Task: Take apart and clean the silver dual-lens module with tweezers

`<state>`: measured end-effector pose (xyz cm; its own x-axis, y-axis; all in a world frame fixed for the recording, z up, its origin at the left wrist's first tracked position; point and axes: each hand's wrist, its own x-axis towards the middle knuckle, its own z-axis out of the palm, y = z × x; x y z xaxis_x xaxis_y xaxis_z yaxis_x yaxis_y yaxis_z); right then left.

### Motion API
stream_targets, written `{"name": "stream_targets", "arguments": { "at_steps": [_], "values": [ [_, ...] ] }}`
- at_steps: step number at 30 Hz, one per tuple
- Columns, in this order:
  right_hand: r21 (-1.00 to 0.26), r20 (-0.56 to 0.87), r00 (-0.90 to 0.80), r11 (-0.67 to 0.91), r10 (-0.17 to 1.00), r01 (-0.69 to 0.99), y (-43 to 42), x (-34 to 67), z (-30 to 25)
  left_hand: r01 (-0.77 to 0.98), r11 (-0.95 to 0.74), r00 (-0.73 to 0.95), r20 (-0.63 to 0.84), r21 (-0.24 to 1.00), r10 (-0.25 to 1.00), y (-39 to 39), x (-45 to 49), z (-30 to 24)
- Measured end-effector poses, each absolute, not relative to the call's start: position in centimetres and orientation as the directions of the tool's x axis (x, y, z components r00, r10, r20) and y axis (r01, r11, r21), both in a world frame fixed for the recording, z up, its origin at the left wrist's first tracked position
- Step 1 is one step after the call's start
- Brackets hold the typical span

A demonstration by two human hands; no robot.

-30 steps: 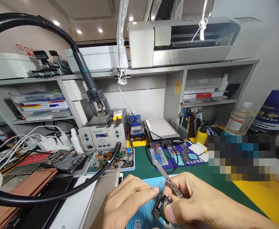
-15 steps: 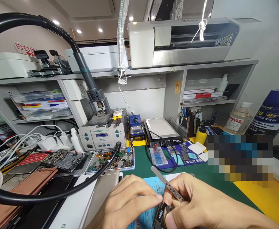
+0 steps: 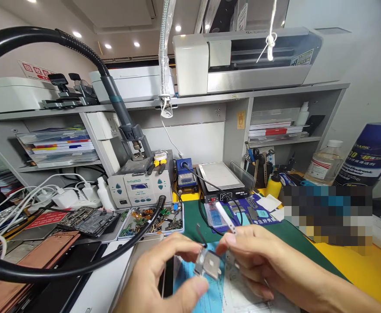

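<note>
My left hand pinches a small square silver module between thumb and fingers. It looks like a phone camera module, and a thin dark flex strip sticks up from it. My right hand is closed round a flat metal pry tool with holes along its handle; its blade end points up and away. The right fingertips are close to the module's upper right edge; I cannot tell whether they touch it. Below the hands lie a blue sheet and a white printed sheet.
Left of my hands, a black hose curves over stacked phones and panels. A tray of small circuit parts sits before the soldering station. Beyond my right hand are a heating plate and a blue mat. Bottles stand far right.
The module has turned, its silver face now showing instead of a dark one. It now sits in my left hand. The pry tool has shifted in my right hand, which has moved back from the module.
</note>
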<state>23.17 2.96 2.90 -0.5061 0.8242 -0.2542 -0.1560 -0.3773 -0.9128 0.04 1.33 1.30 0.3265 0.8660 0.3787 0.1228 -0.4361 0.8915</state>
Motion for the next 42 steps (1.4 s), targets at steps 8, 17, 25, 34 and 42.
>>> {"name": "stream_targets", "arguments": {
  "at_steps": [8, 17, 25, 34, 42],
  "values": [
    [-0.939, -0.213, -0.464, -0.311, 0.86, -0.145, 2.9, 23.0, 3.2, -0.534, 0.523, 0.456, -0.295, 0.664, 0.84, 2.1, 0.8, 1.8],
    [-0.965, -0.197, -0.409, -0.249, 0.891, -0.078, 2.8, 22.2, 2.0, -0.47, 0.722, 0.616, -0.398, 0.508, 0.68, 1.3, 1.0, 1.4],
    [-0.981, -0.167, -0.447, -0.194, 0.879, -0.016, 2.4, 21.9, 2.0, -0.407, 0.693, 0.662, -0.331, 0.595, 0.672, 0.9, 1.2, 1.0],
    [-0.945, -0.194, -0.493, -0.297, 0.848, -0.14, 2.2, 21.4, 2.2, -0.417, 0.74, 0.709, -0.321, 0.528, 0.628, 1.1, 1.2, 0.8],
    [-0.924, -0.207, -0.514, -0.339, 0.832, -0.178, 2.0, 21.7, 2.0, -0.387, 0.769, 0.725, -0.347, 0.509, 0.595, 1.2, 1.3, 0.6]
  ]
}}
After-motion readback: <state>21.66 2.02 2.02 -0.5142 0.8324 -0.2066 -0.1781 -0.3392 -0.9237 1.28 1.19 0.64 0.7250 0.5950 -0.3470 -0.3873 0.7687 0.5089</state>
